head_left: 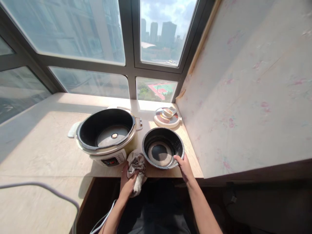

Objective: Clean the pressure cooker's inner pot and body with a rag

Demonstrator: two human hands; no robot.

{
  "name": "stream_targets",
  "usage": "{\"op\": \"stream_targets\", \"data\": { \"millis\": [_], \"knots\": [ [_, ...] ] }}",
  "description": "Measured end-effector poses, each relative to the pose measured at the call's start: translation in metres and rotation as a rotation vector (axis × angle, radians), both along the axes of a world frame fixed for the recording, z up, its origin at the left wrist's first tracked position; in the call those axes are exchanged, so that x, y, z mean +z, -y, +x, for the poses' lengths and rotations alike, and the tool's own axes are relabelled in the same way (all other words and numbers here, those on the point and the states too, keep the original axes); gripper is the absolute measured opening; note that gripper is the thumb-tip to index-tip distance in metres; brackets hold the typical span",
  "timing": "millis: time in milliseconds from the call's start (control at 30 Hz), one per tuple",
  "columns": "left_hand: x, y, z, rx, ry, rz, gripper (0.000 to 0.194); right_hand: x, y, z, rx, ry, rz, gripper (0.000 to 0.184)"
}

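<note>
My right hand (183, 165) grips the near right rim of a black inner pot (179, 144), thumb over the edge and the fingers hidden outside. The pot sits on the ledge with a pale ring on its bottom. In my left hand (128, 180) is a crumpled, stained cloth (136, 165), bunched between the pot and the cooker. To the left stands an electric pressure cooker (110, 159), its top uncovered and its dark cavity showing a round metal knob at the bottom. Behind the inner pot lies a round lid (167, 117) with a raised handle.
The pale stone ledge (48, 146) runs along windows with dark frames (131, 42). A flower-patterned wall (243, 97) closes off the right side. A grey cable (44, 185) curves across the lower left, and a white cord (103, 217) hangs near my left forearm.
</note>
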State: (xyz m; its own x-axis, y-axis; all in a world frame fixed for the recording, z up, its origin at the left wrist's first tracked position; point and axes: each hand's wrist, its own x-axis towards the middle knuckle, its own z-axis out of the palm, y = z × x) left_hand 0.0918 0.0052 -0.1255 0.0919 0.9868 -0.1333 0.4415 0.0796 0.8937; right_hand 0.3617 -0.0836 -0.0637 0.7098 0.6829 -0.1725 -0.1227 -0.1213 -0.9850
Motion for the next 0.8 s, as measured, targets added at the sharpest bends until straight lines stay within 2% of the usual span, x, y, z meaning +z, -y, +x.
{"op": "stream_targets", "data": {
  "millis": [167, 300, 467, 600, 700, 800],
  "knots": [
    [0.001, -0.002, 0.012, 0.044, -0.011, 0.035, 0.056, -0.007, 0.003, -0.003, 0.015, -0.129, 0.084, 0.065],
    [0.003, -0.004, 0.014, 0.036, -0.027, 0.026, 0.06, 0.002, 0.004, -0.007, 0.015, -0.172, 0.026, 0.063],
    [-0.003, -0.001, 0.011, 0.057, 0.002, 0.053, 0.07, 0.015, 0.004, -0.006, 0.054, -0.228, -0.105, 0.07],
    [-0.007, 0.001, 0.01, 0.08, 0.063, 0.049, 0.074, 0.016, 0.002, 0.0, 0.094, -0.235, -0.128, 0.067],
    [-0.002, 0.004, 0.01, 0.098, 0.132, 0.054, 0.068, 0.014, 0.001, 0.005, 0.089, -0.26, -0.068, 0.057],
    [0.01, 0.014, 0.012, 0.06, 0.226, 0.066, 0.049, 0.016, 0.001, 0.011, 0.081, -0.321, -0.047, 0.045]
  ]
}}
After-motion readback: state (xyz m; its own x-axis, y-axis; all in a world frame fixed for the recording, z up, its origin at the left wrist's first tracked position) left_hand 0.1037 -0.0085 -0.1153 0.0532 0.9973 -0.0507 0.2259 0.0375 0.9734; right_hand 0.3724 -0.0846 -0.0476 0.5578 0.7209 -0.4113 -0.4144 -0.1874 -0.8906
